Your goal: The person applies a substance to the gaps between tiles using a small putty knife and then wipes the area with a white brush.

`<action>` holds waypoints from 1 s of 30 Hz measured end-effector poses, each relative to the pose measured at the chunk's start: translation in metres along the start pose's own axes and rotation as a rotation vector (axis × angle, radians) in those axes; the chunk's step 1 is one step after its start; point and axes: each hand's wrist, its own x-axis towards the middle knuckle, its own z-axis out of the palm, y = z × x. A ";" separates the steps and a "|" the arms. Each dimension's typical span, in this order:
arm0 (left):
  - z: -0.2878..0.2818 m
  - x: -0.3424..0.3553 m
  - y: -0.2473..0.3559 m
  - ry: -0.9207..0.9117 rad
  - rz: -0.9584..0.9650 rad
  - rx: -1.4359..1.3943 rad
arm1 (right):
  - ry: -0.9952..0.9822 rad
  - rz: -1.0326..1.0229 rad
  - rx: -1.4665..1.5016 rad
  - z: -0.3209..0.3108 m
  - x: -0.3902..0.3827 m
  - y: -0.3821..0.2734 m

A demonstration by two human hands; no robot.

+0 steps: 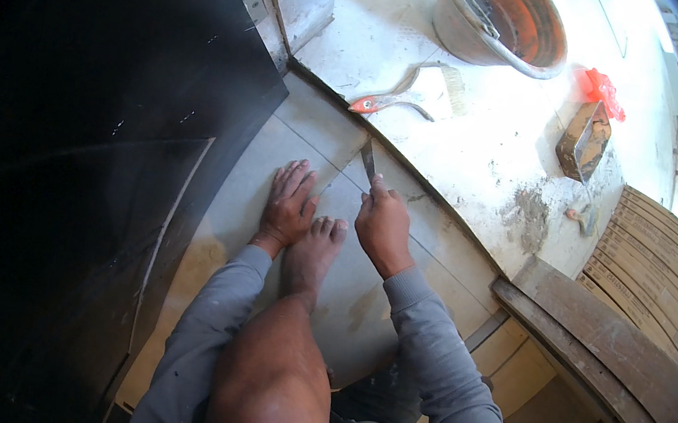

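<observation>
My right hand (383,224) grips a flat-bladed scraper (370,159), its tip on the grout line between grey tiles (313,139), close to the raised edge of the white surface. To its left, my left hand (290,206) lies palm down with fingers stretched over the tile, holding nothing, beside my bare foot (309,262). Just beyond the scraper, on the white surface (475,176), lies a brush (392,101) with a red-marked handle; its bristle end is washed out by glare.
A dark panel (94,186) borders the left. On the white surface are a dirty bucket (499,22), red plastic (602,90), a grimy box (583,141), a small tool (582,218) and debris. Stacked cartons (648,260) and wooden planks (588,353) sit at the right.
</observation>
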 end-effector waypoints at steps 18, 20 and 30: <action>-0.036 0.134 0.041 0.283 -0.024 -0.050 | 0.371 0.459 0.020 -0.119 -0.273 0.190; -0.039 0.166 0.052 0.200 0.030 -0.018 | 0.449 0.479 0.029 -0.110 -0.284 0.195; -0.034 0.195 0.052 -0.136 0.030 0.128 | 0.416 0.528 0.039 -0.103 -0.278 0.194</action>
